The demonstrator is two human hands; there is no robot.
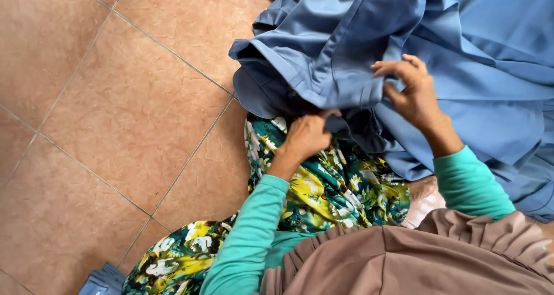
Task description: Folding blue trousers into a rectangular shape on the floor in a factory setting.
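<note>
A large blue garment point(461, 52) lies heaped on the floor and over my lap. My left hand point(307, 134) is closed on a fold at the lower edge of its cuffed end point(288, 58). My right hand point(412, 90) pinches the blue cloth a little to the right, fingers curled over a seam. Both arms wear teal sleeves. Under the hands lies my green, yellow and white floral skirt point(340, 185).
Terracotta floor tiles point(115, 110) with pale grout lines fill the left half. A brown pleated headscarf point(415, 254) hangs at the bottom. A small piece of blue cloth point(103, 280) lies at the bottom left edge.
</note>
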